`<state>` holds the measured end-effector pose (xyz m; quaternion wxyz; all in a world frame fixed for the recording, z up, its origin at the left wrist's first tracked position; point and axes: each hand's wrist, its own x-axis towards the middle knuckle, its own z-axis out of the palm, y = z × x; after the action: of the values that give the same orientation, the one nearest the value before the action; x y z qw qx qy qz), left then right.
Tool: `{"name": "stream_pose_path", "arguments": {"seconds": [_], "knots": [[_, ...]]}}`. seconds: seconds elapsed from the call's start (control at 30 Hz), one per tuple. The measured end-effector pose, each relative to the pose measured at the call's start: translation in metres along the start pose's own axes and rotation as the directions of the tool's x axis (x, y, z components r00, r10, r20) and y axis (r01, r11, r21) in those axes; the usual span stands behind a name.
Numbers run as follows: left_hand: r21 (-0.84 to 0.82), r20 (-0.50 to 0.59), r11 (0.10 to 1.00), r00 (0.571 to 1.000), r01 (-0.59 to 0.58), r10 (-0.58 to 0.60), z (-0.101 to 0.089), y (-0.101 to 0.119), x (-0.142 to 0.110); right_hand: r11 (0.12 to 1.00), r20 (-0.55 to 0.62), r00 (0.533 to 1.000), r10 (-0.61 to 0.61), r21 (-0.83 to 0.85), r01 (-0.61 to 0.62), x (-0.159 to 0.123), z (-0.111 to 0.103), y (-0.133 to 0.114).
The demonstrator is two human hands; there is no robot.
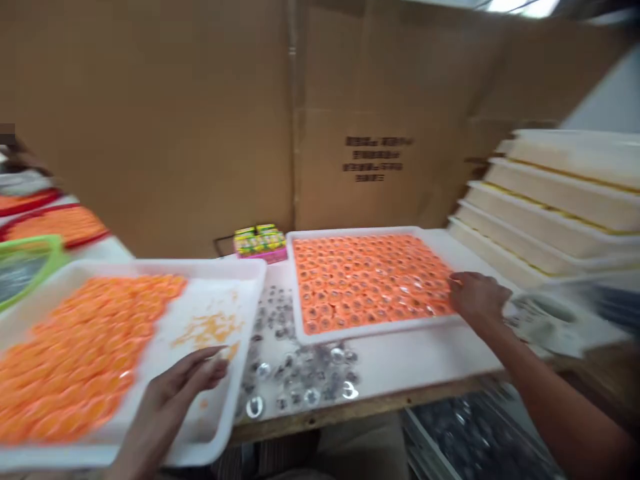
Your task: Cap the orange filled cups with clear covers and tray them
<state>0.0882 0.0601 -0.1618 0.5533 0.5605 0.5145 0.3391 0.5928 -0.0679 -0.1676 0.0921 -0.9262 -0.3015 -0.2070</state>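
"What is nearest?"
"The left hand (175, 393), over the right part of a smooth white plastic tray (165, 268). Thumb and fingers are drawn together; I cannot tell whether they grasp anything. Glossy round orange pieces (90, 347) cover the tray's left side, apart from the hand; yellow-orange crumbs (213, 327) lie beyond the fingertips."
"Along the bench's (400, 363) front edge?"
"Loose clear discs (313, 397), between the trays."
"The right hand (477, 295)?"
"Fingers curled at a second white tray's (370, 332) right edge, beside rows of dark-centred orange pieces (360, 277). Blur hides any grasp."
"Rear edge?"
"Yellow-green packets (260, 238) in a pink box (267, 257), before brown cardboard (150, 127)."
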Motion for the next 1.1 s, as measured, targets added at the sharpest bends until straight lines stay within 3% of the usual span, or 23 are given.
{"name": "stream_pose_path", "arguments": {"seconds": [0.03, 0.13, 0.2, 0.27, 0.3, 0.37, 0.43, 0.5, 0.63, 0.8, 0.9, 1.1], "knots": [[0.017, 0.041, 1.0, 0.999, 0.012, -0.013, -0.005, -0.002, 0.002, 0.979, -0.108, 0.988, -0.106, 0.165, 0.123, -0.001, 0.006, -0.021], [0.011, 0.184, 1.0, 0.983, -0.021, 0.019, -0.011, -0.006, 0.009, 0.816, -0.219, 0.903, -0.37, 0.388, 0.428, -0.025, 0.002, -0.114], [-0.028, 0.23, 0.998, 0.971, -0.057, 0.062, -0.011, -0.005, 0.008, 0.505, -0.305, 0.79, -0.532, 0.634, 0.585, -0.058, -0.018, -0.192], [-0.065, 0.268, 0.993, 0.957, -0.098, 0.112, -0.012, -0.003, 0.004, 0.215, -0.306, 0.662, -0.685, 0.783, 0.584, -0.098, -0.042, -0.27], [-0.071, 0.289, 0.99, 0.948, -0.12, 0.136, -0.014, -0.003, 0.001, 0.115, -0.299, 0.595, -0.746, 0.822, 0.557, -0.119, -0.053, -0.305], [-0.081, 0.319, 0.984, 0.932, -0.156, 0.174, -0.018, -0.003, -0.004, -0.063, -0.312, 0.406, -0.859, 0.852, 0.519, -0.156, -0.068, -0.365], [-0.112, 0.326, 0.979, 0.924, -0.171, 0.198, -0.023, -0.004, -0.007, -0.166, -0.314, 0.231, -0.921, 0.852, 0.496, -0.184, -0.075, -0.411], [-0.161, 0.324, 0.971, 0.92, -0.175, 0.219, -0.027, -0.005, -0.008, -0.2, -0.286, 0.102, -0.953, 0.844, 0.498, -0.203, -0.075, -0.446], [-0.23, 0.311, 0.945, 0.902, -0.234, 0.299, -0.03, -0.008, -0.006, -0.189, -0.192, -0.057, -0.98, 0.79, 0.584, -0.225, -0.063, -0.492], [-0.257, 0.275, 0.923, 0.895, -0.285, 0.353, -0.031, -0.011, -0.006, -0.248, -0.166, -0.185, -0.969, 0.655, 0.714, -0.243, -0.048, -0.522], [-0.263, 0.241, 0.917, 0.9, -0.3, 0.363, -0.032, -0.011, -0.007, -0.279, -0.174, -0.218, -0.96, 0.614, 0.738, -0.248, -0.043, -0.529], [-0.224, 0.173, 0.929, 0.927, -0.293, 0.334, -0.032, -0.013, -0.005, -0.322, -0.239, -0.221, -0.946, 0.587, 0.743, -0.239, -0.038, -0.515]]}}
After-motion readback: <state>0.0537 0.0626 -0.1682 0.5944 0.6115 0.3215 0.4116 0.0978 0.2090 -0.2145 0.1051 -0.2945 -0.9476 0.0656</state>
